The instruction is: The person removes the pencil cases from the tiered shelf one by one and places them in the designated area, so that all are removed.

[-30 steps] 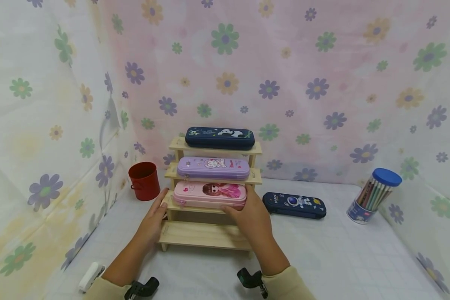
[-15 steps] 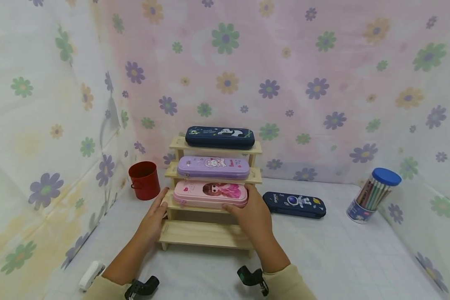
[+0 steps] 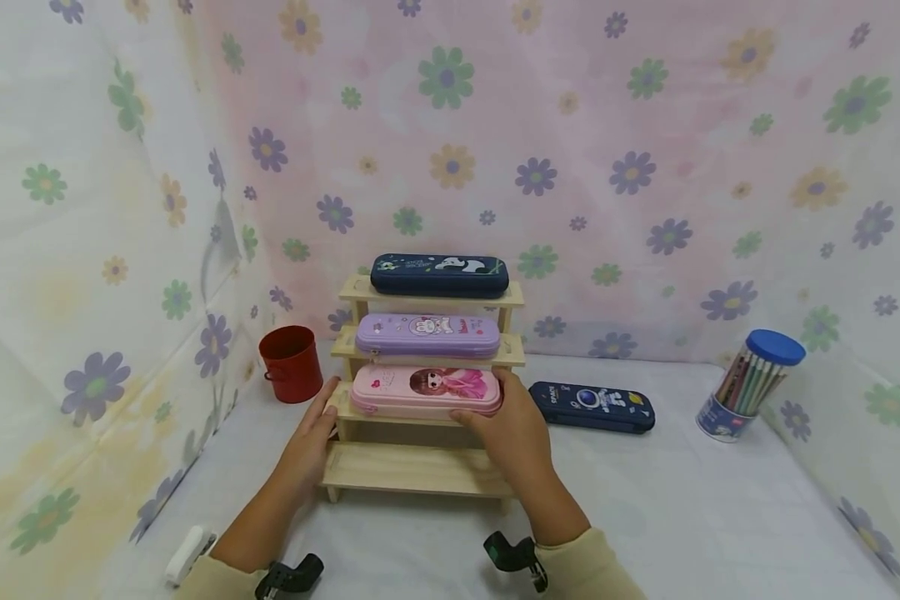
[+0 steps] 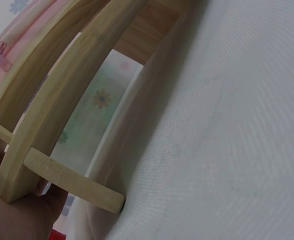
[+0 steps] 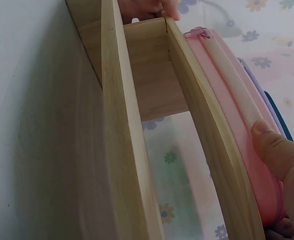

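Observation:
A pink pencil case (image 3: 420,392) with a doll picture lies on the third step down of a wooden tiered stand (image 3: 412,468). My right hand (image 3: 513,421) grips its right end, with the thumb on the front side, as the right wrist view also shows. My left hand (image 3: 307,437) holds the left end of the stand at that same step; in the left wrist view some of its fingers are behind the wood. A purple pencil case (image 3: 427,335) rests one step higher, and a dark blue panda pencil case (image 3: 438,277) on top.
A dark blue space pencil case (image 3: 592,406) lies on the table right of the stand. A red bucket (image 3: 291,364) stands to its left. Far right is a tub of pencils (image 3: 750,385) with a blue lid. A white object (image 3: 189,554) lies at the front left.
The pink pencil case has shifted slightly right along its step, with my right hand on it. My left hand stays at the stand's left end.

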The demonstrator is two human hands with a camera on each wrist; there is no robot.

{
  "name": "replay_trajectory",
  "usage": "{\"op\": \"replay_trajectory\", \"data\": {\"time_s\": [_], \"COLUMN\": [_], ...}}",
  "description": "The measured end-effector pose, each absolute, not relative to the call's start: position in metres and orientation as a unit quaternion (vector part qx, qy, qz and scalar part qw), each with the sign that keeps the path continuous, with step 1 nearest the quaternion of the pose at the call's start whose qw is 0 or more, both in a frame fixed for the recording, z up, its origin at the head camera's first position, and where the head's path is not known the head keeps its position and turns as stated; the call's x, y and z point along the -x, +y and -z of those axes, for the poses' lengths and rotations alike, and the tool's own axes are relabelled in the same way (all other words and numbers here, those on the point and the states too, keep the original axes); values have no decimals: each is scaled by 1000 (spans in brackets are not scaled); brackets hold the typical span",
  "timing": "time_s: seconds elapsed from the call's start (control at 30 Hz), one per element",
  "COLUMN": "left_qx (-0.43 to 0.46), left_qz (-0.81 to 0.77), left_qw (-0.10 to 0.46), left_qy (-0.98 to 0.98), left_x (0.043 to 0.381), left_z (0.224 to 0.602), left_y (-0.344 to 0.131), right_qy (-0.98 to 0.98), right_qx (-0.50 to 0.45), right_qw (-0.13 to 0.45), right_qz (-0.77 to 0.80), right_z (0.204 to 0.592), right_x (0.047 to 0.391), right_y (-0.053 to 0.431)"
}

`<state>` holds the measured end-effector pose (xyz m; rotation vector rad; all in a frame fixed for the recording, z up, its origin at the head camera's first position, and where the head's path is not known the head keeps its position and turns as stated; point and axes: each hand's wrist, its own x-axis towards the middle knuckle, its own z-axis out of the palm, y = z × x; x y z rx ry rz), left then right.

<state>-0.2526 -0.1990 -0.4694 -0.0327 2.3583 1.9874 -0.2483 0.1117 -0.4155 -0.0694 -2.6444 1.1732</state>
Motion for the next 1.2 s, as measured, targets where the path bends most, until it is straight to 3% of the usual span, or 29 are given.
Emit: {"op": "replay_trajectory", "data": {"time_s": [1.2], "left_qx": [18], "left_qz": [-644], "left_qw": [40], "left_qy": [764], "left_x": [255], "left_z": [470], "left_y": [-200], "right_qy": [-882], "right_qx": [31], "right_qw": [130], "right_qz": [-452], "right_z": [421], "right_x": [226], "right_y": [160]}}
